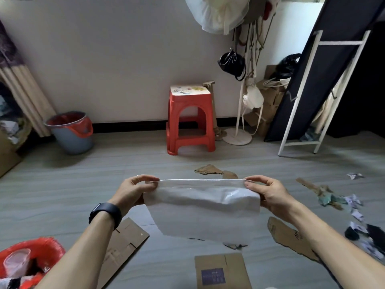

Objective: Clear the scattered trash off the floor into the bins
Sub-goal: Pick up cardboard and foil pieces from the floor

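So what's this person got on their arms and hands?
Both forearms are bare; no sleeves show. The left hand has a wide black band on its wrist, like a watch or tracker, and a thin ring on one finger. The right hand shows no ring, band or glove.

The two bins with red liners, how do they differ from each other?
The far bin stands by the wall, its grey side in full view; the near bin sits by the person's left arm, cut off by the frame's edge. The near bin holds crumpled trash; the far bin shows none from this angle. Both have red plastic liners.
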